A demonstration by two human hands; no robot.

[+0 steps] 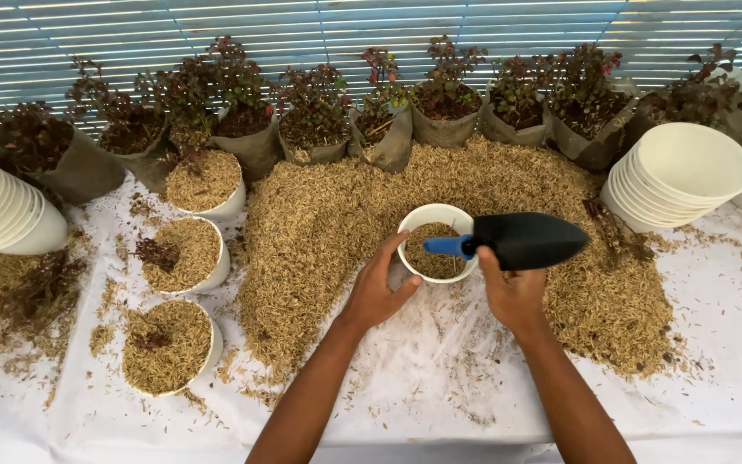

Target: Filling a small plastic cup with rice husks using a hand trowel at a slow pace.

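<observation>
Left hand (377,290) cupped around white pot (436,242) rim; right hand (511,290) fisted on trowel (517,241) over pot.

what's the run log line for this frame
left hand: holds pot rim | right hand: holds trowel over pot | pot: part filled, husk

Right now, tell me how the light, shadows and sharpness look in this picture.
Head view: soft, even daylight, no harsh glare; slatted striped shadows fall across the floor behind the plants. The trowel, white pot, left hand and right hand look sharp. Edges bend slightly, so the bowl stack looks curved outward.
</observation>
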